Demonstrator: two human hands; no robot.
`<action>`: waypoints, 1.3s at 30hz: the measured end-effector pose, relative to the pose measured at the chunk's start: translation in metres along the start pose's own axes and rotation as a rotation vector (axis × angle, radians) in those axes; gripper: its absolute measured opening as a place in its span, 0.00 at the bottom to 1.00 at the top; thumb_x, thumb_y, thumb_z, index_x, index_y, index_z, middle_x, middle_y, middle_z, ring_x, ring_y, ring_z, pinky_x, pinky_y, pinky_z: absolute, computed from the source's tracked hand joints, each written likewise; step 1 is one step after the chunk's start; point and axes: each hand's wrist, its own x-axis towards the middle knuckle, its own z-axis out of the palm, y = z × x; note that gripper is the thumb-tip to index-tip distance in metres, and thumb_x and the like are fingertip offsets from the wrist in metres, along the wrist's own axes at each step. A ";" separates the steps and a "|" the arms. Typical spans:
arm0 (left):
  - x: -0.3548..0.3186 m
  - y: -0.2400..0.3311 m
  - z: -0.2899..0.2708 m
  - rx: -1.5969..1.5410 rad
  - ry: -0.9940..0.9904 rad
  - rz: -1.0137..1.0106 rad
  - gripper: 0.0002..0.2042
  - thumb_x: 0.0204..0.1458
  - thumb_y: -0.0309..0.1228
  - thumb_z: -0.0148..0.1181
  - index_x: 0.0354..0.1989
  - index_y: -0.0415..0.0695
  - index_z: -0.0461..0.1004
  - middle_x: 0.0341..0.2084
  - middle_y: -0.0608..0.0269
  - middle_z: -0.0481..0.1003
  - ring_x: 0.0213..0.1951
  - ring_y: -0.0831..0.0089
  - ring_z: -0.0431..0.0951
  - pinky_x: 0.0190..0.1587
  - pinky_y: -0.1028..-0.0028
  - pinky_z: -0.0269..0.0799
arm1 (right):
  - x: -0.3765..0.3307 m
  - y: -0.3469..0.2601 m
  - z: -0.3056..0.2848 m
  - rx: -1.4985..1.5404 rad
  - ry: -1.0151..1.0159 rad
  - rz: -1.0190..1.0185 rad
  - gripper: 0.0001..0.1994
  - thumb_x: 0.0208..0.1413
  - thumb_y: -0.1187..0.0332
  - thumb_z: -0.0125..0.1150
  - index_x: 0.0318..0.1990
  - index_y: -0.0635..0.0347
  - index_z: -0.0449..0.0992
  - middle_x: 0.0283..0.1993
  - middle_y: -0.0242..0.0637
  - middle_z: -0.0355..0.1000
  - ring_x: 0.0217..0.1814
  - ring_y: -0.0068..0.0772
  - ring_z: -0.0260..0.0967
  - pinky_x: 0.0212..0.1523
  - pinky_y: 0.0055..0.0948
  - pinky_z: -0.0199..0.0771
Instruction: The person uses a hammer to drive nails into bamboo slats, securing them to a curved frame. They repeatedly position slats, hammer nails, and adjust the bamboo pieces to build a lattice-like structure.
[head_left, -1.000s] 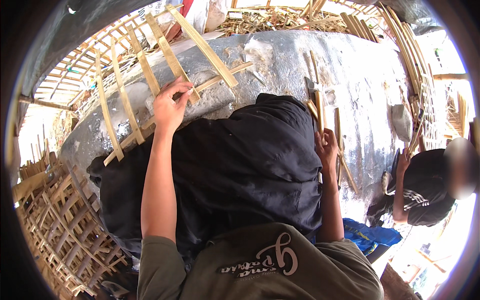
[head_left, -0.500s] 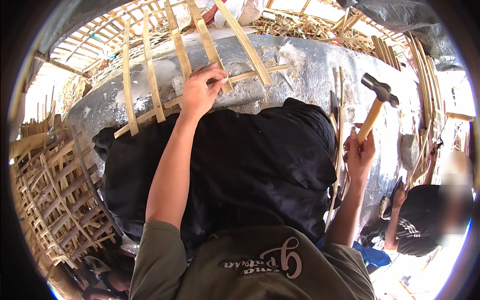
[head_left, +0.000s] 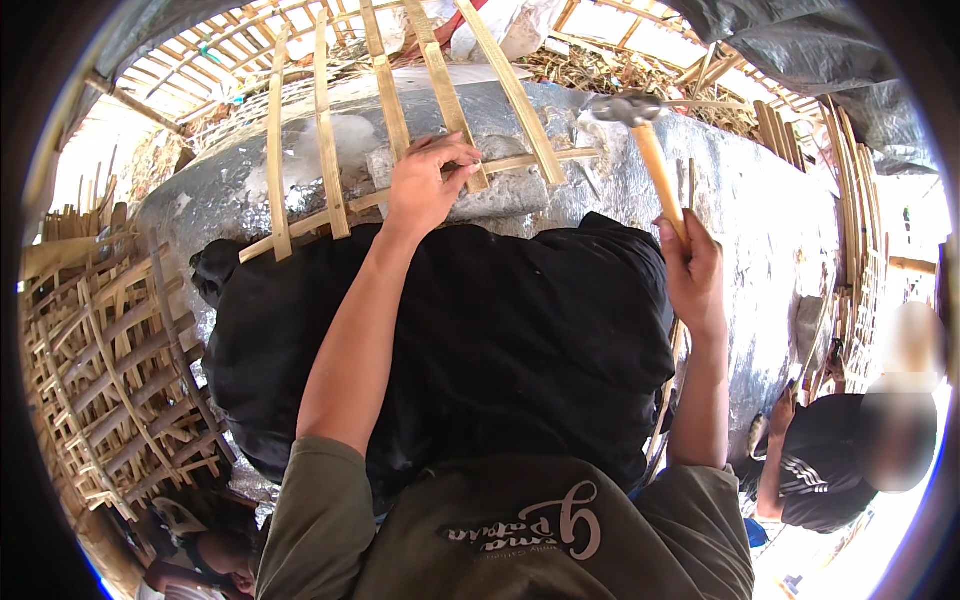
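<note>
My left hand (head_left: 434,182) is closed, thumb and fingertips pinched together over a joint in a frame of bamboo strips. What it pinches is too small to make out. A long cross strip (head_left: 312,222) runs under that hand, with several lengthwise strips (head_left: 441,92) lying over it and pointing away from me. Beneath the frame is a grey stone-like block (head_left: 512,203). My right hand (head_left: 694,272) grips the wooden handle of a hammer (head_left: 657,172). Its metal head is raised to the right of the frame, slightly blurred.
A silvery sheet-covered surface (head_left: 760,230) spreads under the work. Woven bamboo panels (head_left: 110,370) lean at the left; bamboo strips (head_left: 858,190) stand at the right. A co-worker in a black shirt (head_left: 825,450) sits at the lower right. Another person (head_left: 215,555) is partly visible lower left.
My right hand has moved forward and left with the hammer, bringing its head nearer the frame. My left hand keeps its pinch at the same joint. The whole view has shifted slightly.
</note>
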 end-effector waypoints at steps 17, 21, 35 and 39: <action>0.000 0.000 -0.002 0.071 0.018 -0.021 0.07 0.51 0.31 0.70 0.35 0.43 0.82 0.44 0.57 0.83 0.56 0.60 0.79 0.66 0.59 0.66 | 0.046 -0.031 0.052 -0.222 -0.293 -0.329 0.10 0.67 0.62 0.57 0.45 0.59 0.70 0.24 0.50 0.74 0.29 0.60 0.75 0.30 0.54 0.72; -0.001 0.010 -0.005 0.044 0.025 -0.009 0.04 0.52 0.29 0.69 0.34 0.43 0.82 0.42 0.63 0.84 0.57 0.64 0.78 0.67 0.59 0.64 | 0.051 -0.024 0.052 -0.215 -0.280 -0.304 0.12 0.66 0.61 0.59 0.49 0.59 0.72 0.23 0.52 0.73 0.28 0.59 0.75 0.29 0.53 0.72; 0.001 0.007 -0.004 0.034 0.009 -0.035 0.04 0.51 0.28 0.69 0.33 0.43 0.82 0.41 0.65 0.84 0.57 0.63 0.79 0.67 0.59 0.65 | 0.052 -0.018 0.057 -0.299 -0.308 -0.338 0.10 0.67 0.61 0.57 0.50 0.54 0.70 0.24 0.51 0.74 0.30 0.61 0.75 0.30 0.55 0.73; -0.001 0.001 -0.002 0.057 0.033 -0.012 0.04 0.51 0.29 0.70 0.33 0.43 0.82 0.43 0.59 0.84 0.55 0.61 0.79 0.67 0.60 0.66 | 0.052 -0.020 0.053 -0.269 -0.317 -0.304 0.09 0.68 0.60 0.56 0.48 0.52 0.69 0.24 0.51 0.74 0.31 0.61 0.76 0.30 0.55 0.73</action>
